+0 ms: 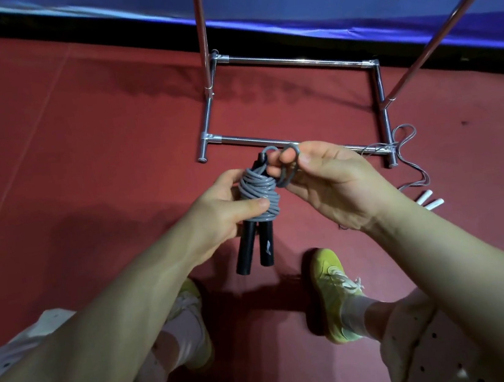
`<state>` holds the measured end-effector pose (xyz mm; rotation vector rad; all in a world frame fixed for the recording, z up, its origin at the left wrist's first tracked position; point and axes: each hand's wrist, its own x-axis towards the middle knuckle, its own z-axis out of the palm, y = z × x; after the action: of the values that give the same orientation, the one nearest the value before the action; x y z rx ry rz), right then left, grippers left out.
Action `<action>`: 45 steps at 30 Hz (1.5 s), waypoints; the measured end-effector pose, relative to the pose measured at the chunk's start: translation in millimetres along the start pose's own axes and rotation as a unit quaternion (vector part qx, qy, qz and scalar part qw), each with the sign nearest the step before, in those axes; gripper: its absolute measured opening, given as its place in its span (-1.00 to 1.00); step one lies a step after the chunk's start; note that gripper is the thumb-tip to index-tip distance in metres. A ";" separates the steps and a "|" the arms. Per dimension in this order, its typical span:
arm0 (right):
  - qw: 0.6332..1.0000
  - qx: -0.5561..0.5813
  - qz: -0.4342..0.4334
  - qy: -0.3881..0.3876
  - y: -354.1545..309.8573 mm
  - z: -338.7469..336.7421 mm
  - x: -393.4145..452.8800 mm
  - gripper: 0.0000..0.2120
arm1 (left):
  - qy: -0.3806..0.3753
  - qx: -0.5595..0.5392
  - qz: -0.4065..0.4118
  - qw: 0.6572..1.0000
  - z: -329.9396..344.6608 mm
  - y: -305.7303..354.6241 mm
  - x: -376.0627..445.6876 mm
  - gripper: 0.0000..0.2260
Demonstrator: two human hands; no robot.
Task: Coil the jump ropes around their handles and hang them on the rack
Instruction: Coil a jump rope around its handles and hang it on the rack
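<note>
Left hand [224, 207]: wrapped around the coil, thumb pressed on the grey rope [258, 190], by which the two black handles [253, 248] are bound together, held above the red floor [76, 133].

Right hand [329, 180]: the last loop of the grey rope is pinched between fingertips, beside the handle tops.

Rack [285, 63]: chrome frame standing just beyond the hands; nothing is seen hung on it.

Second rope [411, 154], white handles [429, 199]: lying uncoiled at the rack's right foot.

Risk: the coil is judged likely to spring loose if the pinched loop is released untucked.
</note>
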<state>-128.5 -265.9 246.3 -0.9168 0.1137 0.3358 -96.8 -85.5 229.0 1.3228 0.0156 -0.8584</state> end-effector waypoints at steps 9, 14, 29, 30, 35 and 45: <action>0.990 -0.068 0.034 0.118 5.0 12.1 -2.2 -0.87 | 0.021 0.009 -0.001 1.000 2.6 0.9 -2.0 -0.52; 0.989 -0.082 0.023 0.123 6.9 17.2 -2.1 -0.93 | -0.015 -0.087 -0.062 0.994 10.3 1.5 -7.8 -0.70; 0.938 -0.251 -0.057 0.231 7.6 29.4 -2.5 -0.86 | 0.013 0.015 0.004 1.000 0.7 9.3 -6.9 -0.82; 0.935 -0.257 -0.062 0.235 7.4 28.7 -3.0 -0.85 | 0.016 0.028 0.015 0.999 0.2 9.2 -6.0 -0.78; 0.932 -0.301 -0.064 0.193 7.4 27.0 -5.9 -0.78 | 0.008 0.073 0.028 0.997 3.3 7.0 -5.1 -0.62; 0.925 -0.326 -0.032 0.193 13.7 15.6 -5.9 -0.80 | -0.006 0.196 0.056 0.979 1.8 -2.2 -5.2 -0.54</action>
<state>-139.3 -247.3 246.8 -1.6418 0.3471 0.1206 -102.5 -84.2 230.1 1.6701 -0.2471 -0.7990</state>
